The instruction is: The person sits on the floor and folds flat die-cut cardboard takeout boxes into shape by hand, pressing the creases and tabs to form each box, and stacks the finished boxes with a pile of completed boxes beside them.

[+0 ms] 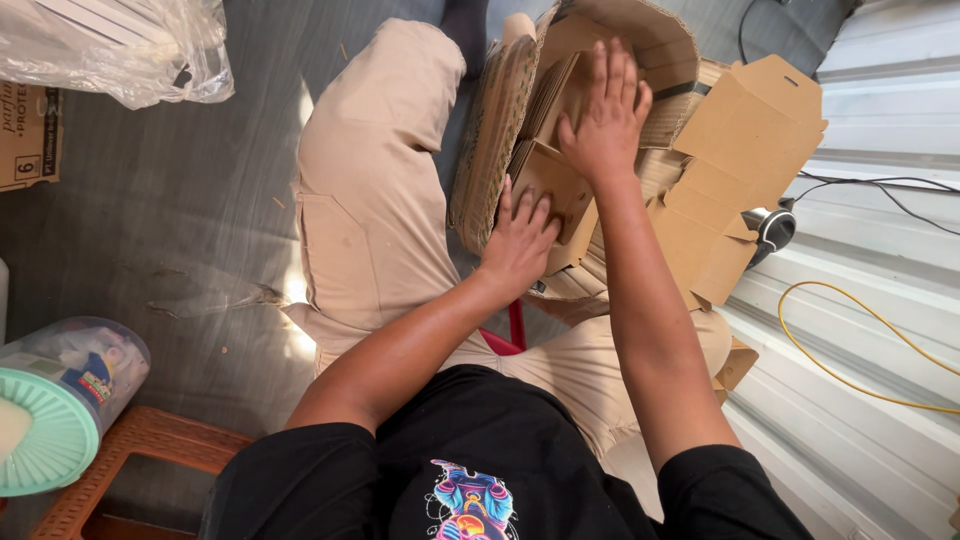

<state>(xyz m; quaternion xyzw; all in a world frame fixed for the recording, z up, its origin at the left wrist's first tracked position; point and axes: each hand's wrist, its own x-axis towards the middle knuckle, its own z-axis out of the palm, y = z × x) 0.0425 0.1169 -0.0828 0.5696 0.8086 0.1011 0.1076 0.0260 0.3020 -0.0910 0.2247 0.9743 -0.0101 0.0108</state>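
Observation:
I sit with a large open cardboard box (640,30) between my knees. Inside it stand flat stacks of folded cardboard (550,95). My left hand (520,235) presses flat on a small folded cardboard box (560,185) at the large box's near edge, fingers spread. My right hand (605,110) lies palm down on the cardboard stack further inside, fingers extended. Neither hand grips anything. A half-formed small carton (745,130) rests to the right of my right forearm.
A clear plastic jar with a green lid (50,410) sits on a brown stool (150,450) at lower left. A plastic bag (120,45) and a printed carton (28,135) lie upper left. Corrugated metal sheeting (870,330) with a yellow cable (850,330) and headphones (772,230) lies right.

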